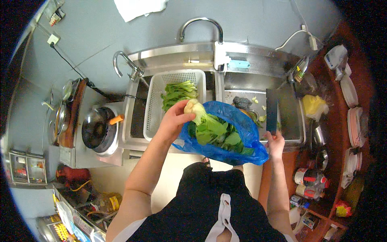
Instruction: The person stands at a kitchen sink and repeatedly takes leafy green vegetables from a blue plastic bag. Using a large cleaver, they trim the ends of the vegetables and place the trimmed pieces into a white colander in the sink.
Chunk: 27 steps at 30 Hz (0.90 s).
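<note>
My left hand (pixel 177 119) grips a bok choy (pixel 208 122) by its pale root end, over an opened blue plastic bag (pixel 223 155). More leafy greens (pixel 232 140) lie inside the bag. At the bag's right side, my right hand (pixel 275 143) holds a cleaver (pixel 271 112) with its wide blade pointing away from me over the right sink basin. Behind my left hand, a white perforated plastic basket (pixel 155 106) in the left basin contains a pile of green leafy stalks (pixel 180 92).
The right sink basin (pixel 257 81) contains a grey scouring pad (pixel 242 103) and vegetable scraps (pixel 262 118). Faucets (pixel 202 19) rise behind the sink. A wok (pixel 98 130) on a stove stands at left; shelves with bottles (pixel 305 177) and stacked dishes (pixel 355 127) stand at right.
</note>
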Motion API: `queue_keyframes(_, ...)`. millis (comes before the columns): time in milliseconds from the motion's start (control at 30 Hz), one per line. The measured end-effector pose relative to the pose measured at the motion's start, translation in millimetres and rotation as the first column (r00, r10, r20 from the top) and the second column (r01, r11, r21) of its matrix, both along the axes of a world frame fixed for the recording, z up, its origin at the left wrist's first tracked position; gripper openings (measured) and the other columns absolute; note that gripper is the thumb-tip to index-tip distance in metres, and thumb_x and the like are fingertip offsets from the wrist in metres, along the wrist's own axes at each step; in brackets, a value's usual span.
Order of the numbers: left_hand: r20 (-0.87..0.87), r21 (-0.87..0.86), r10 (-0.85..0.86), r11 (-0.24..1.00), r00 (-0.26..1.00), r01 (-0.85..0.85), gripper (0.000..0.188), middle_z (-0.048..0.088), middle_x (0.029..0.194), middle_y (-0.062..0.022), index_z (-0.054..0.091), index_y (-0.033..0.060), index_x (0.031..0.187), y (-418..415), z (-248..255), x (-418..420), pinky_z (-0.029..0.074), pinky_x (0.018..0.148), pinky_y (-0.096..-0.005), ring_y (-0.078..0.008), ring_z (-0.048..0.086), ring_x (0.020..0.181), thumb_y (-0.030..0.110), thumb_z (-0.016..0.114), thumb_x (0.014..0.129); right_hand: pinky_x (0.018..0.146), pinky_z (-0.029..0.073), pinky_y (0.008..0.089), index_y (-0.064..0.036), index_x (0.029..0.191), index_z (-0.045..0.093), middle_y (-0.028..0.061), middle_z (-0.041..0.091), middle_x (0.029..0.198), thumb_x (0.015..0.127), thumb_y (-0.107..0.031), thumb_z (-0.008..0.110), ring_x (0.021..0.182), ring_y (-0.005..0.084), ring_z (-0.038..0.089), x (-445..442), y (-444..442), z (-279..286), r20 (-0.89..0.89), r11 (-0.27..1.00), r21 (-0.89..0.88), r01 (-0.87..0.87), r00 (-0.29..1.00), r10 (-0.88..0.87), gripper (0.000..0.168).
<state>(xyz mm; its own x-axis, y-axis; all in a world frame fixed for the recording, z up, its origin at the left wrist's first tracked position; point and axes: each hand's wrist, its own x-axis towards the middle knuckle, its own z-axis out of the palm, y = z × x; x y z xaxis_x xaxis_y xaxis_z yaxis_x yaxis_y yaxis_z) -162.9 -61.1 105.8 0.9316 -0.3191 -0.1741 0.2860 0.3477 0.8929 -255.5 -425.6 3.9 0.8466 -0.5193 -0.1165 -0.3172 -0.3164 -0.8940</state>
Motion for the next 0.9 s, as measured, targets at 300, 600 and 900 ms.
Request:
queue_keyframes(300,0.082,-0.387,-0.403,0.83,0.912,0.402,0.042,0.057,0.112,-0.0168,0.043,0.0063,0.124,-94.5,17.7,50.7,0.045,0.092,-0.042,-0.0282,0.058,0.102,0.029,0.052,0.09,0.041,0.043,0.0252,-0.003,0.087,0.061,0.0045,0.064,0.062,0.083,-0.015,0.063,0.042,0.0095,0.054,-2.6,-6.6,21.5,0.088,0.999,-0.021,0.049,0.995,-0.047,0.013)
queue_keyframes(600,0.215,0.121,-0.674,0.737,0.707,0.665,0.048,0.063,0.095,-0.0096,0.05,0.0043,0.119,-175.3,39.4,62.3,0.05,0.077,-0.0346,-0.019,0.062,0.086,0.006,0.07,0.075,0.045,0.044,0.0241,-0.002,0.107,0.061,0.0074,0.066,0.07,0.088,-0.017,0.06,0.046,0.0093,0.053,-25.2,-8.9,74.0,0.299,0.981,-0.145,0.127,0.951,-0.079,0.025)
queue_keyframes(900,0.391,0.652,-0.775,0.614,0.497,0.445,0.04,0.066,0.088,-0.0128,0.059,0.0002,0.102,-246.7,14.7,80.1,0.049,0.071,-0.0324,-0.0188,0.062,0.08,0.023,0.073,0.071,0.067,0.053,0.0324,-0.004,0.112,0.059,0.0157,0.065,0.092,0.072,0.003,0.061,0.077,0.0268,0.066,-39.8,-11.8,123.4,0.361,0.745,-0.66,0.096,0.91,0.202,0.041)
